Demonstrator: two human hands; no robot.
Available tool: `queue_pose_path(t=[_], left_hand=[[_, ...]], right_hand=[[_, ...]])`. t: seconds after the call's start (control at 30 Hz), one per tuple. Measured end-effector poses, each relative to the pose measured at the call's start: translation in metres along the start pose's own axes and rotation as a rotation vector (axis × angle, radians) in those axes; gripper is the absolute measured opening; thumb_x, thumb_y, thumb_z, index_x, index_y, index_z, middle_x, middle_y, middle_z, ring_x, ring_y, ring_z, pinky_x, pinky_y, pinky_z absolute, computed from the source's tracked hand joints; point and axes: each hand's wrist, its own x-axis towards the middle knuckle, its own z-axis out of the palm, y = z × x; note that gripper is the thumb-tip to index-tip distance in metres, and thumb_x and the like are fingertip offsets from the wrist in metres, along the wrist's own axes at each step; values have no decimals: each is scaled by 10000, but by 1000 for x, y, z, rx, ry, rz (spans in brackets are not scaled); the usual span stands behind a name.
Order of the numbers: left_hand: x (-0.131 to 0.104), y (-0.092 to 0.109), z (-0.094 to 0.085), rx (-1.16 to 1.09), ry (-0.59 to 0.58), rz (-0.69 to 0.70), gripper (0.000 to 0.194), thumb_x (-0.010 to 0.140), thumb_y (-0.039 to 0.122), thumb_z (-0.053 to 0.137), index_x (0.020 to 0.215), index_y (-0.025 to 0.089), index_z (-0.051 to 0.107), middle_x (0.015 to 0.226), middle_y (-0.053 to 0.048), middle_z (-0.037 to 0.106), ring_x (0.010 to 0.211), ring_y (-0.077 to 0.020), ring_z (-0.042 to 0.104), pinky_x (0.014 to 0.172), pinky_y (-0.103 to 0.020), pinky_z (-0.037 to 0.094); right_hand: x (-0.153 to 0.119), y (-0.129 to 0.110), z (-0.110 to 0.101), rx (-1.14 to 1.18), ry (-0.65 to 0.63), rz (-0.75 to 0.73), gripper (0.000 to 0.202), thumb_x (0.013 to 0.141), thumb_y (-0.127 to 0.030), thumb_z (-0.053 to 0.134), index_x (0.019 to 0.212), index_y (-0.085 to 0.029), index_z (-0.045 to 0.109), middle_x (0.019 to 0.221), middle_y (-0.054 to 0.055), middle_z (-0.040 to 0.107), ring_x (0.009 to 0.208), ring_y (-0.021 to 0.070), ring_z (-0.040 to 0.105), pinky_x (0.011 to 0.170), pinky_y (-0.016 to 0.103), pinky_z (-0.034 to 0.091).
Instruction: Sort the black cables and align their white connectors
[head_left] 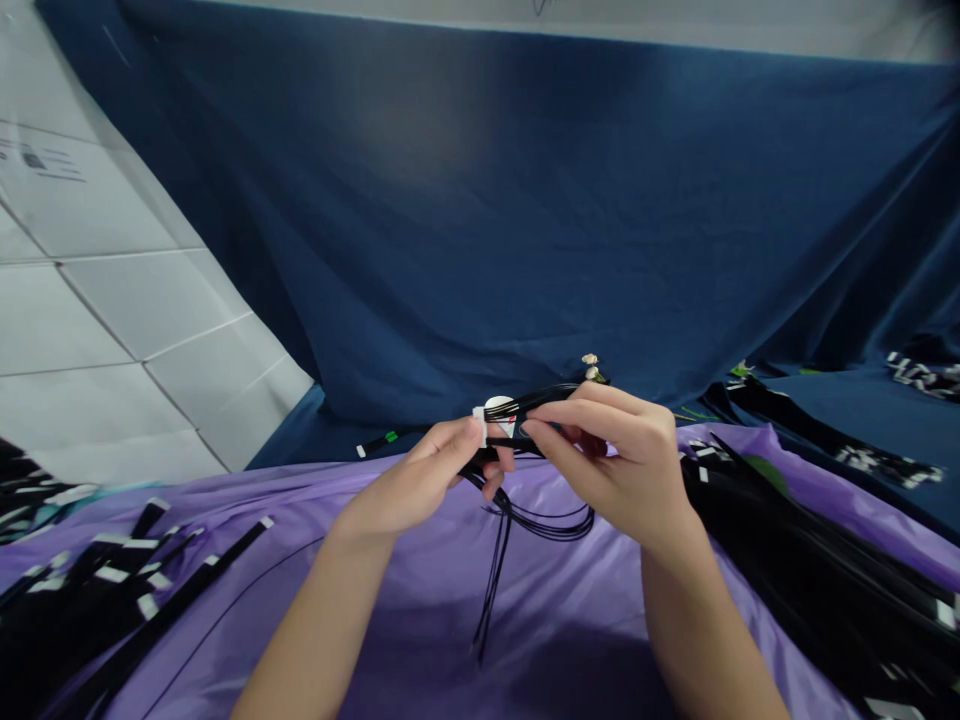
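Note:
Between my hands is a bundle of thin black wires (551, 522) with a white connector (481, 426) at one end. My left hand (431, 465) pinches the white connector between thumb and fingers. My right hand (611, 440) is closed at the wires just right of the connector, thumb and forefinger pressed close together. Part of the bundle loops below the hands, and several loose ends hang down over the purple cloth. Behind the wires shows a small white round piece with a red mark, partly hidden.
Black cable bundles with white ends lie at the left (112, 590) and a larger pile at the right (810, 580), on purple cloth (420, 610). A dark blue curtain (525, 220) hangs behind. White boxes (135, 300) are stacked at the left.

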Motion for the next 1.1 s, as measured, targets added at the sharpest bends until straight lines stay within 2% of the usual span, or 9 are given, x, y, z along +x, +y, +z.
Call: queue_pose_path(t=[0.33,0.47,0.9,1.1], left_hand=[[4,5,3,9,-73,42,496,981,505,314,814,138,602,711,-31,540,659,-130,510,689,-289,407],[3,4,3,44,-82,8,512,985,521,281,837,141,591,710,-22,526,668,-133,508,665,-292,391],[1,2,2,57,-67,-80,517,972,556,272,861,161,587,687,-9,523,677,-140,497,694,-307,374],[2,2,3,37,-89,-70,518,966,562,275,845,160,578,675,-9,512,669,-140,490,693,-306,380]], right_hand=[[2,0,1,18,5,-32,62,823,-73,656,823,-93,716,667,16,576,557,51,477,518,195,406],[1,-1,0,23,-2,-34,67,823,-60,652,820,-84,715,675,19,580,568,47,482,530,186,410],[1,-1,0,45,-2,-32,87,821,-39,650,830,-106,705,728,16,607,613,43,517,581,172,446],[0,-3,-2,49,-15,-30,91,827,-40,643,827,-110,701,737,16,610,625,45,525,582,171,448]])
